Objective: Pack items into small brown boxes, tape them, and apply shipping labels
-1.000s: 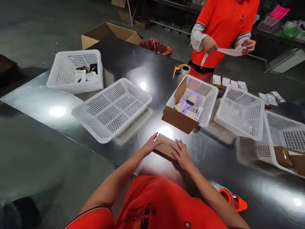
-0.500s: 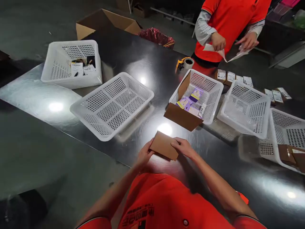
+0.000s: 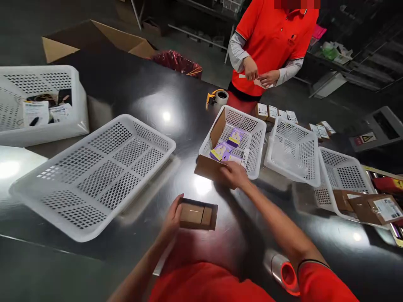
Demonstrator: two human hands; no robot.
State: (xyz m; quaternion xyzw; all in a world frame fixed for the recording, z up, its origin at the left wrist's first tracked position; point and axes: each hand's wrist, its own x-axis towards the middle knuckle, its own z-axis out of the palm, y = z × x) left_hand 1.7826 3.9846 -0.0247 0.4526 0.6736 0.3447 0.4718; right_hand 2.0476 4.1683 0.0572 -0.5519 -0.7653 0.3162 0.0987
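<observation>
My left hand (image 3: pixel 171 217) grips the left end of a small brown cardboard box (image 3: pixel 192 213). The box's top is open towards me, and its inside shows brown cardboard panels. My right hand (image 3: pixel 235 174) is at the near side of a white basket (image 3: pixel 260 138), over a brown cardboard flap (image 3: pixel 208 167) that sticks out past the rim. Its fingers point forward and left, partly spread, with nothing visible in them. Inside that basket lie several purple boxes (image 3: pixel 235 137) and a white item with a barcode label (image 3: pixel 245 157).
A bare white basket (image 3: pixel 111 178) stands on the left, before another basket (image 3: pixel 82 111) with labelled packets. More baskets (image 3: pixel 315 157) line the right. A tape dispenser (image 3: pixel 211 98) and labelled cartons (image 3: pixel 272 113) are farther back. A tape roll (image 3: pixel 288 274) sits near my right arm. A co-worker (image 3: pixel 277 46) stands opposite.
My right hand has left the small box and moved forward to the basket with purple boxes. The box has turned open side up in my left hand. My view has shifted right.
</observation>
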